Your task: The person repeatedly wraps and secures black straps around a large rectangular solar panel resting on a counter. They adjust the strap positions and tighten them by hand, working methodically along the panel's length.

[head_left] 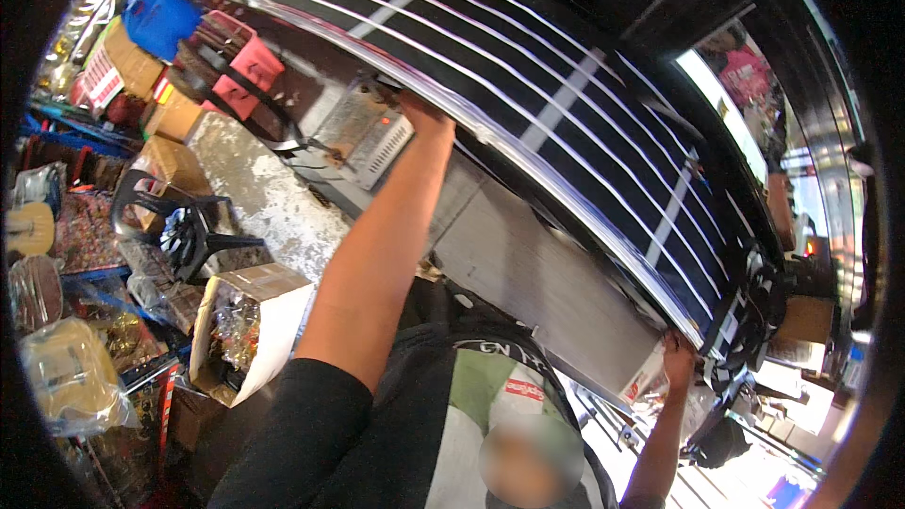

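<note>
A wide stack of black sheets [528, 85] with white stripes and grey cross bands stretches across the upper middle, its pale layered edge toward me. My left hand [426, 115] is at this near edge, beside a metal box with a red light [363, 132]; its fingers are mostly hidden. At the stack's near right corner, my right hand [677, 360] has its fingers bent against the edge, gripping it. Below the stack, a grey flat panel [528, 264] lies between my arms.
On the left are a black plastic chair [179, 221], an open cardboard box [273, 287] of shiny scraps, a pink basket [247, 66] and a blue bag [160, 21]. Black straps [745, 311] bunch at the right end. Another person [749, 80] stands beyond the stack.
</note>
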The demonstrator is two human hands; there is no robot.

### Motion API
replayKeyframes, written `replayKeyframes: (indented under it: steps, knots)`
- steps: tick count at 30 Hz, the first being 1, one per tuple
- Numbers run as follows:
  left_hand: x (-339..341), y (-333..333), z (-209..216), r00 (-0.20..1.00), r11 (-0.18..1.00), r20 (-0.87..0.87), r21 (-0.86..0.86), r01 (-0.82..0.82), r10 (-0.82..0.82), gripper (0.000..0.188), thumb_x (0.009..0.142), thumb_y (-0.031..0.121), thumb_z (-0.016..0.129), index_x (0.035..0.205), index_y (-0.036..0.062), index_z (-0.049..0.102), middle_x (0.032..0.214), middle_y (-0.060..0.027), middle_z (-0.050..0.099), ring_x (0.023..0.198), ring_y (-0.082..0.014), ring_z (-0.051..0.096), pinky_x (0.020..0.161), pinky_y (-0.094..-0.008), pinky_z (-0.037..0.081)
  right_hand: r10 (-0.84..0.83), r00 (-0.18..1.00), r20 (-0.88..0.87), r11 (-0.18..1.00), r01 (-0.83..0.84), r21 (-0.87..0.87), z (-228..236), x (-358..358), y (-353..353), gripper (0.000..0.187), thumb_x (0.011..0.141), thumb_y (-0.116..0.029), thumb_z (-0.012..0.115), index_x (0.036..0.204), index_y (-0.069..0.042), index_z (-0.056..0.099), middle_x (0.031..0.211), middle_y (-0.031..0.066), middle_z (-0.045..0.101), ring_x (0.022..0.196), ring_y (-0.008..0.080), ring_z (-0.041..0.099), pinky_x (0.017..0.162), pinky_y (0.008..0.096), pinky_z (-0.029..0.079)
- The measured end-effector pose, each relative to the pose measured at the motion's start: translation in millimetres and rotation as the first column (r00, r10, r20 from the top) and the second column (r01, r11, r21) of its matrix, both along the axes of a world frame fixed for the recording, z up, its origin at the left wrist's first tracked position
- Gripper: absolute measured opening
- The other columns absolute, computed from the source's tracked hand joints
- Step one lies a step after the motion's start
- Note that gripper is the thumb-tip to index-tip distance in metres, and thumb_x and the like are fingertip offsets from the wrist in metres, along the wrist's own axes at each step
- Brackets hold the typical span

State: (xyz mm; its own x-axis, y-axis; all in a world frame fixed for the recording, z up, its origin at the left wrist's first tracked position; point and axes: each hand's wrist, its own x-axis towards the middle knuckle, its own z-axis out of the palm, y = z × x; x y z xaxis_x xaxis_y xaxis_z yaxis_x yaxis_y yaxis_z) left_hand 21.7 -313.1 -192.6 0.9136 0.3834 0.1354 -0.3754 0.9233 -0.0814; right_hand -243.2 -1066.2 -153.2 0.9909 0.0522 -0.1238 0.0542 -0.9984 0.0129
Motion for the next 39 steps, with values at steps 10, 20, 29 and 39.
replayKeyframes:
  steps: [10, 20, 29, 39]
  knots:
    - [15, -33, 12, 0.999, 0.668, 0.015, 0.744, 0.017, -0.042, 0.067, 0.111, 0.054, 0.040, 0.162, 0.0115, 0.041, 0.167, -0.0157, 0.043, 0.151, -0.0341, 0.044, 0.126, -0.0520, 0.036, 0.049, 0.988, 0.149, 0.948, 0.001, -0.317, -74, 67, -15, 0.035, 0.103, -0.022, 0.061, 0.126, 0.002, 0.072, 0.128, 0.0307, 0.070, 0.124, 0.0489, 0.063, 0.112, 0.0571, 0.046]
    - [-259, -68, 19, 0.943, -0.672, -0.300, 0.669, 0.317, 0.146, 0.026, 0.105, 0.027, 0.063, 0.125, 0.0143, 0.072, 0.106, -0.0147, 0.077, 0.093, -0.0379, 0.074, 0.076, -0.0447, 0.058, -0.111, 0.928, 0.356, 0.971, 0.026, 0.236, -40, -45, 209, 0.031, 0.099, -0.006, 0.056, 0.126, 0.005, 0.065, 0.127, 0.0304, 0.064, 0.125, 0.0488, 0.057, 0.110, 0.0598, 0.042]
    - [-399, 113, -17, 0.445, -0.336, -0.436, 0.305, 0.891, 0.782, 0.026, 0.098, 0.016, 0.069, 0.120, 0.0032, 0.075, 0.106, -0.0234, 0.078, 0.094, -0.0396, 0.076, 0.085, -0.0459, 0.059, -0.055, 0.998, -0.032, 0.691, 0.061, 0.720, -74, -95, 327, 0.023, 0.101, -0.011, 0.059, 0.119, 0.002, 0.068, 0.113, 0.0219, 0.072, 0.097, 0.0364, 0.072, 0.089, 0.0455, 0.058]
    - [-227, 258, -1, 0.782, -0.740, 0.171, 0.492, 0.459, 0.599, 0.064, 0.082, 0.020, 0.085, 0.137, 0.0011, 0.061, 0.136, -0.0207, 0.062, 0.128, -0.0417, 0.057, 0.110, -0.0504, 0.046, -0.092, 0.993, -0.073, 0.692, 0.116, 0.713, -35, -44, 448, 0.023, 0.101, -0.003, 0.059, 0.122, -0.001, 0.068, 0.105, 0.0181, 0.074, 0.093, 0.0331, 0.073, 0.083, 0.0424, 0.059]
